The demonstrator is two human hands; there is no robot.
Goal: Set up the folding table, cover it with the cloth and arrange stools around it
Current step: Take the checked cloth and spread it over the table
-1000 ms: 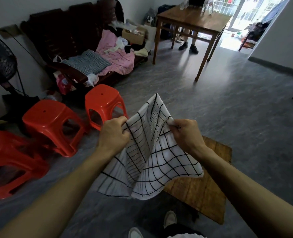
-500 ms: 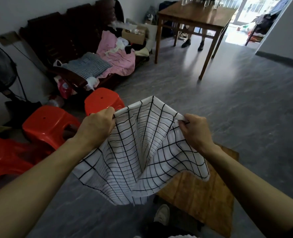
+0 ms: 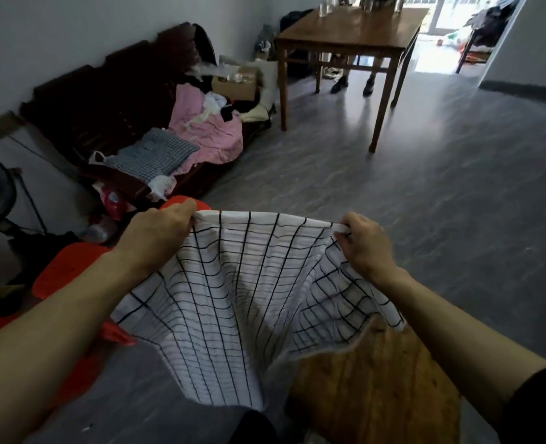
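The white cloth with a black grid pattern (image 3: 233, 302) hangs in the air between both hands, its top edge pulled almost straight and level. The left hand (image 3: 156, 235) grips the cloth's upper left corner, its fingers (image 3: 182, 208) curled over the hem and bunching the fabric. The right hand (image 3: 366, 243) holds the upper right corner, its fingers (image 3: 345, 224) curled and pinching a small roll of the hem. Below the top edge the cloth sags into deep folds and narrows toward a low point in front of the person's body.

The low folding table with a brown wooden surface (image 3: 377, 386) stands on the grey floor (image 3: 425, 187) under the right forearm; the cloth's lower right part hangs in front of the surface's near-left corner, and whether it touches the wood cannot be told.

Red plastic stools (image 3: 63, 277) sit on the floor to the left, partly hidden by the left arm, with one red top (image 3: 182, 201) peeping out just behind the left hand.

Along the left wall a dark wooden sofa (image 3: 111, 100) carries a pink garment (image 3: 207, 129), a grey checked fabric (image 3: 156, 155) and a cardboard box (image 3: 233, 86). Farther off stands a tall brown wooden dining table (image 3: 352, 36), with a person's shoes (image 3: 355, 84) visible beneath it.
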